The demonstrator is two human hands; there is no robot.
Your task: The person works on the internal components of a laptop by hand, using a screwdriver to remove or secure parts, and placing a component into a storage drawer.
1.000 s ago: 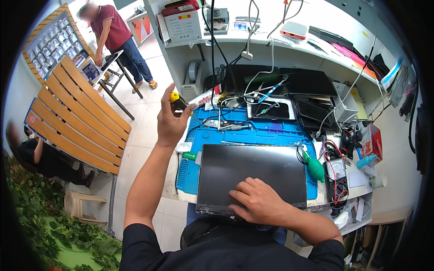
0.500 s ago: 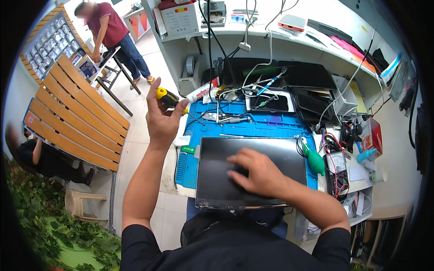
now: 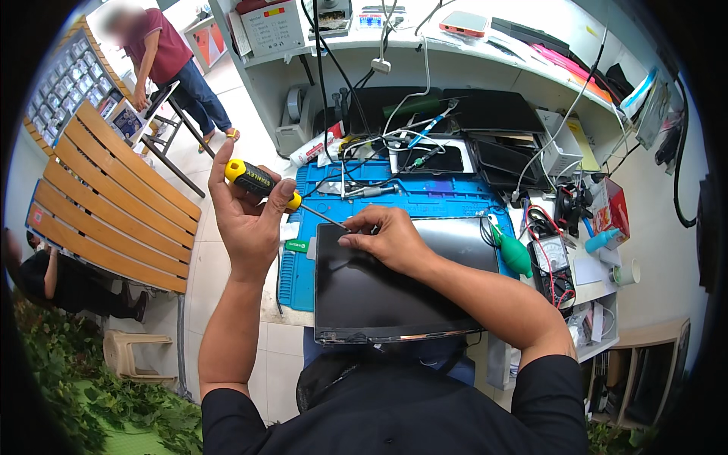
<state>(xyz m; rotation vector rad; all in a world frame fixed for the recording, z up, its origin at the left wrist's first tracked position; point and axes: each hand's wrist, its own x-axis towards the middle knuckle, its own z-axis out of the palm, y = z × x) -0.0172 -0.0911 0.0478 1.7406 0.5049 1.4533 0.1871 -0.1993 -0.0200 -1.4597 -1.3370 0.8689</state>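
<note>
My left hand (image 3: 246, 220) is closed around a yellow-and-black screwdriver (image 3: 264, 187), its metal shaft slanting down to the right. My right hand (image 3: 383, 243) has thumb and fingers pinched at the screwdriver's tip over the top left of a dark screen panel (image 3: 402, 296); what exactly they grip is too small to make out. The panel lies on a blue mat (image 3: 296, 280) at the near edge of the workbench. Beside it are a green bulb blower (image 3: 516, 256) and a green tab (image 3: 296, 245).
Cables, a meter (image 3: 551, 256), boxes and dark devices crowd the bench below a white shelf (image 3: 455, 49). To the left stand a slatted wooden board (image 3: 121, 205), a plastic stool (image 3: 133, 349), a bent-over person (image 3: 171, 61) at a stand, and another person (image 3: 38, 273).
My right hand has moved up and left from the panel's middle to the screwdriver's tip, now pinching. My left hand with the screwdriver has moved left, and the view has shifted slightly.
</note>
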